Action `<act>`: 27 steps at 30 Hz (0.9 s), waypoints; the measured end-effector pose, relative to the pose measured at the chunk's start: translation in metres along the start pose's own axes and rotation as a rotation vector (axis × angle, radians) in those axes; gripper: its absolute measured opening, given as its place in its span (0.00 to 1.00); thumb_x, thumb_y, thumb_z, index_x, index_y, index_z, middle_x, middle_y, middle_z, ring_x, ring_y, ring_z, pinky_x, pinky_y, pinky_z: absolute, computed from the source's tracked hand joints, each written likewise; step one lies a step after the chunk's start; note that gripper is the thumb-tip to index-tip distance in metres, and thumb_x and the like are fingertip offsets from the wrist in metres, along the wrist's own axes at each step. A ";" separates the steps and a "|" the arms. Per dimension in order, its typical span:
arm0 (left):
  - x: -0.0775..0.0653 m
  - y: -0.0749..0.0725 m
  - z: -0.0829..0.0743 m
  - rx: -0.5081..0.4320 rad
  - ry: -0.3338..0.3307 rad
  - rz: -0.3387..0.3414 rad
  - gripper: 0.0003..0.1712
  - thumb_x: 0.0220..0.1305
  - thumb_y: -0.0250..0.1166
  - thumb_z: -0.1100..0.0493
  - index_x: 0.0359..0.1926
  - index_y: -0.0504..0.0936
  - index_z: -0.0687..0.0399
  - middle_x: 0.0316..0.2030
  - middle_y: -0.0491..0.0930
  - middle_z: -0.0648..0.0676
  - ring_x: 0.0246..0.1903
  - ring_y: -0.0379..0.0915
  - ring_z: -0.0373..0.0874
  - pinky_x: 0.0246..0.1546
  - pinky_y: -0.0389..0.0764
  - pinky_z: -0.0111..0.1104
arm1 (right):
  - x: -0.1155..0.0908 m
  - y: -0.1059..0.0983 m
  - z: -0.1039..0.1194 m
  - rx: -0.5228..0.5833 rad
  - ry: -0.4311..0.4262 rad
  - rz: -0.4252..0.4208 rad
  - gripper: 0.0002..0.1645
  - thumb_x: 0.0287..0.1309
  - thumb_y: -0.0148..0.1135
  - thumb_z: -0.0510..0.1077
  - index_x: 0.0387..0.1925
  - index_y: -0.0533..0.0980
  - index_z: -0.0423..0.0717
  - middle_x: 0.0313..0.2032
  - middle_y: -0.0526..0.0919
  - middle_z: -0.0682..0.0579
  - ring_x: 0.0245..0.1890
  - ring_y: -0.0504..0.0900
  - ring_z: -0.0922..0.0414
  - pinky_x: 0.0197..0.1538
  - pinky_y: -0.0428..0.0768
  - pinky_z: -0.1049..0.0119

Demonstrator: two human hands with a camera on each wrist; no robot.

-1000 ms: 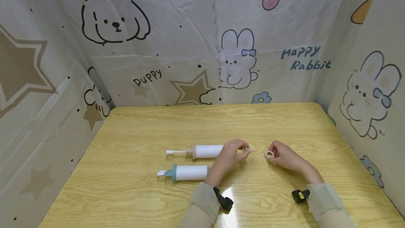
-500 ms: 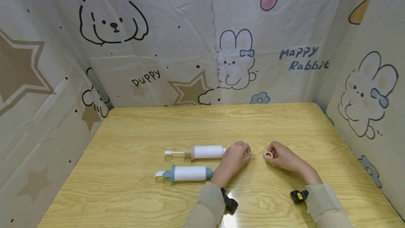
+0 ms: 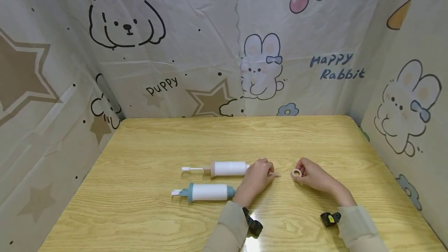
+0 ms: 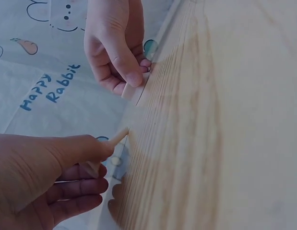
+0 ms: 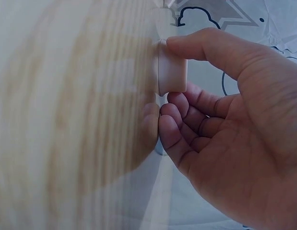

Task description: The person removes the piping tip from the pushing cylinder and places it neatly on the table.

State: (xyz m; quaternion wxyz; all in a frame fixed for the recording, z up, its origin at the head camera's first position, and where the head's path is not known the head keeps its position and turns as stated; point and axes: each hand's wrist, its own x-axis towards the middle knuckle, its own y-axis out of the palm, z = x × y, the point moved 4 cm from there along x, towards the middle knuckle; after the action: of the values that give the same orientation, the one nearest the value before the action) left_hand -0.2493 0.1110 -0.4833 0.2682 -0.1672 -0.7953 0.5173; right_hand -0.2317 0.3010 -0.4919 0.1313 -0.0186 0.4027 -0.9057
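Note:
My left hand (image 3: 257, 178) pinches a small beige tapered piece (image 4: 120, 136) between thumb and fingers, its narrow end pointing toward the right hand. Across a short gap, my right hand (image 3: 316, 175) holds a beige ring (image 5: 172, 69) close over the table, thumb on one edge and fingers on the other. The ring looks like a short open cylinder with a slightly flared rim. Beside the left hand lies a white tube with beige end fittings (image 3: 230, 168) and a thin white rod; the hand hides its right end. Nearer me lies a similar tube with blue ends (image 3: 210, 192).
Both tubes lie sideways on the wood-grain table (image 3: 150, 221). A printed cloth (image 3: 210, 18) with cartoon animals stands along the back and both sides. Black cameras sit at the left wrist (image 3: 254, 226) and right wrist (image 3: 330, 219).
My left hand has turned and lowered slightly, and the tapered piece now sits lower in its pinch. More of the blue-ended tube shows. The right hand keeps the ring in nearly the same place.

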 end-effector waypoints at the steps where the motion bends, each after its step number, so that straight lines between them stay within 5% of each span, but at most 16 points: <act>1: 0.000 0.001 0.001 0.002 -0.004 0.005 0.05 0.60 0.70 0.56 0.30 0.84 0.50 0.26 0.76 0.46 0.23 0.67 0.32 0.21 0.66 0.18 | 0.000 0.000 0.000 0.002 0.004 0.002 0.15 0.57 0.67 0.40 0.38 0.70 0.36 0.30 0.74 0.50 0.29 0.68 0.64 0.30 0.69 0.74; 27: -0.002 0.003 0.006 0.037 0.033 0.014 0.04 0.59 0.71 0.57 0.28 0.83 0.48 0.27 0.77 0.45 0.28 0.71 0.36 0.25 0.71 0.20 | -0.002 0.000 0.003 0.008 0.005 0.014 0.16 0.58 0.66 0.40 0.40 0.69 0.35 0.32 0.74 0.49 0.29 0.68 0.64 0.31 0.70 0.74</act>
State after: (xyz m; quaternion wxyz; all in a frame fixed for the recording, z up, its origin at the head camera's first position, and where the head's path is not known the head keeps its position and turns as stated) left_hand -0.2508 0.1067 -0.4880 0.2806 -0.1766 -0.7799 0.5308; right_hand -0.2299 0.2995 -0.4895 0.1365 -0.0131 0.3993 -0.9065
